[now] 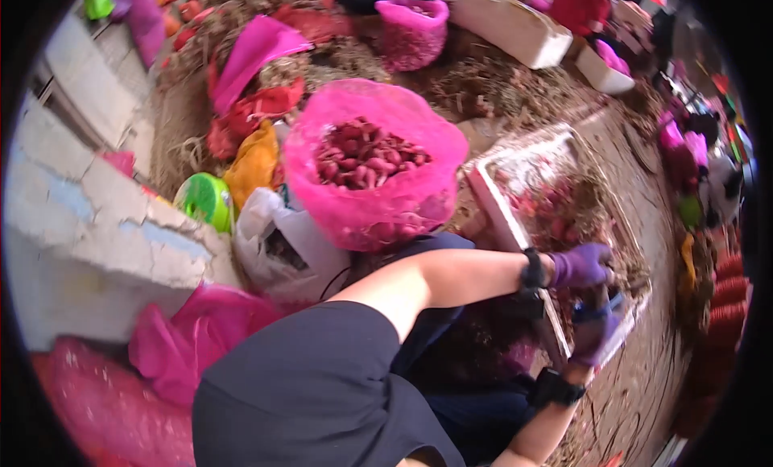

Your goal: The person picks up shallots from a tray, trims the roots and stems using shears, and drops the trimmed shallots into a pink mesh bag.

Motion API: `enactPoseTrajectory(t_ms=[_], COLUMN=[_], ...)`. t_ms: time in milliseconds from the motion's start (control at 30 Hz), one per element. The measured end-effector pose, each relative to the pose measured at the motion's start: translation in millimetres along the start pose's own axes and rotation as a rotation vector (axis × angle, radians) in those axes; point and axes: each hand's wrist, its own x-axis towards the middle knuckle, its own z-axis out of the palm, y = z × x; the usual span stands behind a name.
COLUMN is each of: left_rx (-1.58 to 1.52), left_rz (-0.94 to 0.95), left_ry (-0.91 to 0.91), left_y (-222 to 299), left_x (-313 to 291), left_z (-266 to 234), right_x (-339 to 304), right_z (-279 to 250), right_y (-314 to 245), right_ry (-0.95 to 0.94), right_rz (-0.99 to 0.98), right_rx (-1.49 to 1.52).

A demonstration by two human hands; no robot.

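Four containers line up: a green tub (211,203), a white plastic bag (318,243) with something dark inside, a pink mesh bag (435,137) heaped with red bulbs (370,157), and a white foam box (494,198) holding more bulbs and dry stalks (594,195). Over its near end, the purple-gloved left hand (581,266) and right hand (594,338) converge, fingers bent; their grip is unclear.
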Motion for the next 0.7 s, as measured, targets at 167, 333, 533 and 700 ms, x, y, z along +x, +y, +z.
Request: enactPoseTrajectory(t_ms=[167,333,533,700], left_rx=[0.266,0.108,0.150,-0.137], left_rz=[0.059,0.111,0.138,0.030], left_ry=[0.036,-0.254,-0.467,-0.447], left_y=[0.4,8.1,-12.0,-12.6], left_x=[-7.2,-4.3,5.6,3.6], left_z=[27.5,20.4,6.5,4.4], right_x=[-5.3,-2.2,-4.4,2.3], right_z=[-37.4,-38.8,-42.6,-57.3], right_y=[13.4,7.5,7.4,16.0], right_ry=[0.061,0.062,-0.052,-0.061], right_rz=[-0.081,-0.062,-0.081,-0.019], right_rx=[-0.181,-0.083,-0.479,-0.100])
